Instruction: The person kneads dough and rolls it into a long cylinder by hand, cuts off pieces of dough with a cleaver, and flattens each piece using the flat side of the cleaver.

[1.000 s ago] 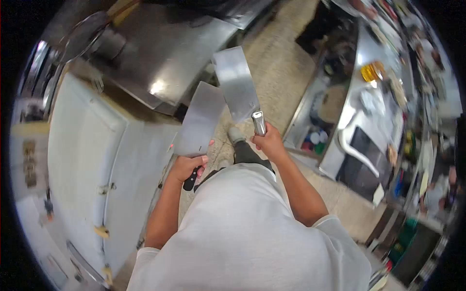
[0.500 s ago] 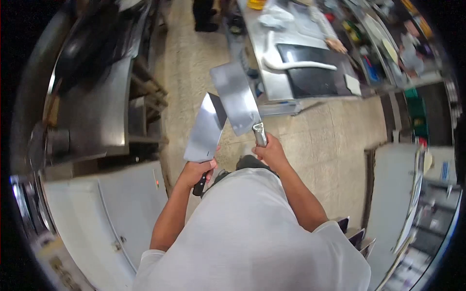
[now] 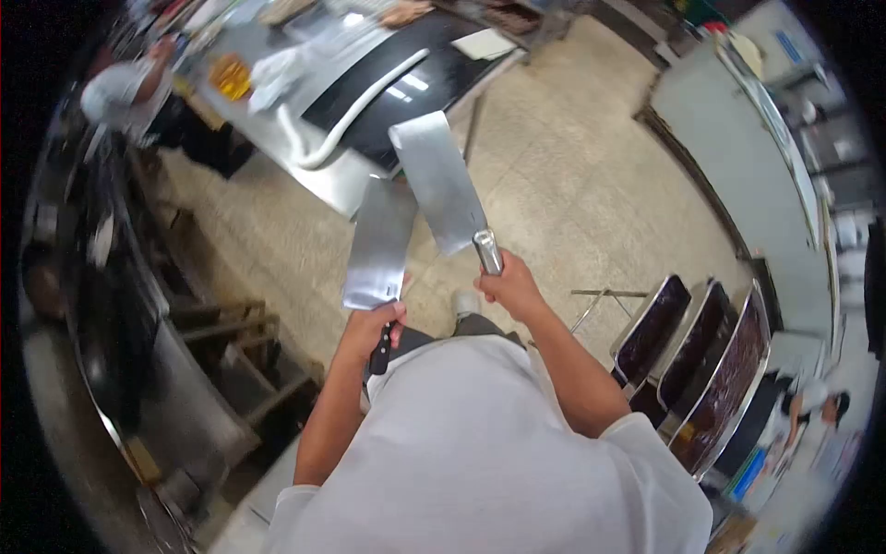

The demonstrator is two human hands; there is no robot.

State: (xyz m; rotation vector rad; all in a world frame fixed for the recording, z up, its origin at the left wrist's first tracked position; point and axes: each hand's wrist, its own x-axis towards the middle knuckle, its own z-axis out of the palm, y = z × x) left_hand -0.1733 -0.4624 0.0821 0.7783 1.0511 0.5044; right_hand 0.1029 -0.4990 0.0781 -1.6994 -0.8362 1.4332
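Black-handled cleaver (image 3: 378, 242) is what I have in my left hand (image 3: 372, 331), fingers closed around the grip just below the blade. My right hand (image 3: 510, 289) is wrapped firmly around the handle of a metal-handled cleaver (image 3: 438, 185). Both blades point away from me, ahead of my white shirt (image 3: 498, 443); their edges come close together, and I can't tell whether they touch. Beyond them, a white dough-like rope (image 3: 358, 113) lies bent, partly across a black board (image 3: 441, 83) on the steel worktable (image 3: 340, 190). Dark-surfaced trays (image 3: 724, 397) stand to my right.
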